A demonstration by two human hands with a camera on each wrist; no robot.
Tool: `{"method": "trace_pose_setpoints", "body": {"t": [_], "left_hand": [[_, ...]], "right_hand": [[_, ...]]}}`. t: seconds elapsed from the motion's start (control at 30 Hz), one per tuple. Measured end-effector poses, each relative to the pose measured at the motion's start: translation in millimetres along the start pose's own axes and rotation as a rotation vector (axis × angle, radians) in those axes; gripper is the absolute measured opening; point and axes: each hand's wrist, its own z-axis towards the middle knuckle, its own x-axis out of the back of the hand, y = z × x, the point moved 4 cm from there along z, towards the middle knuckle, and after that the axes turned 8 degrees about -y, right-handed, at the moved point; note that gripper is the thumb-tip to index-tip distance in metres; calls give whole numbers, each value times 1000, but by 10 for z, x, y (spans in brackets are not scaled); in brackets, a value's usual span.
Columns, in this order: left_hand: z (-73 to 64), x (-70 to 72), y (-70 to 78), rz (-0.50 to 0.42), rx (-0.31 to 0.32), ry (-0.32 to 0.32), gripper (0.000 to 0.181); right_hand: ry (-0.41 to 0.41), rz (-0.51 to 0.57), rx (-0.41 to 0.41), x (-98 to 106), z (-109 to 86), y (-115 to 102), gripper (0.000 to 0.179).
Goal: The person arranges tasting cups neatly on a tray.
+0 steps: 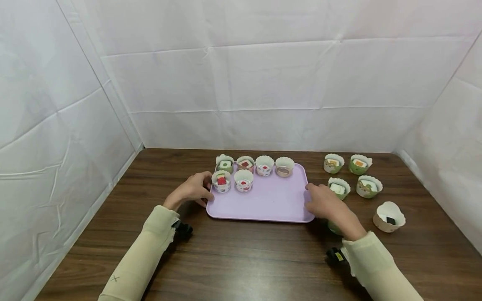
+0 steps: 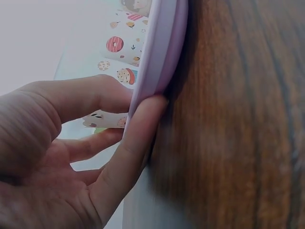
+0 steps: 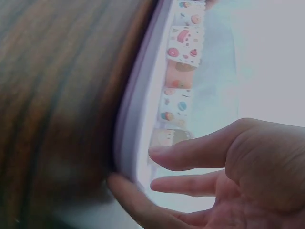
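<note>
Two hands, one tray: the left hand (image 1: pixel 193 188) pinches one short end of the purple tray (image 1: pixel 275 200), the right hand (image 1: pixel 326 202) grips the other, thumbs above, fingers beneath. It's mid-table (image 1: pixel 241 259) between them, carrying six paper cups (image 1: pixel 243 188), four at the back, two in front. Six more cups (image 1: pixel 364 191) stand to the right, one partly hidden beneath the right hand.

A lilac tray (image 1: pixel 276 197) bears six upright paper cups (image 1: pixel 243 187) in two rows.
</note>
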Motion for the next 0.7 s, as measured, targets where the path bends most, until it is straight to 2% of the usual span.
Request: {"method": "trace_pose_setpoints", "body": {"t": [0.1, 0.23, 0.37, 0.5, 0.7], "left_hand": [[12, 5, -11, -2, 5, -2, 56], [4, 11, -2, -5, 12, -4, 57], [4, 11, 9, -9, 12, -9, 57], [3, 12, 1, -11, 8, -13, 57], [-6, 4, 0, -10, 0, -24, 55]], "right_hand": [[47, -39, 7, 85, -39, 7, 53], [102, -17, 33, 247, -116, 75, 51], [78, 51, 145, 441, -240, 207, 53], [29, 96, 234, 636, -405, 413, 52], [86, 126, 207, 894, -644, 933, 53]]}}
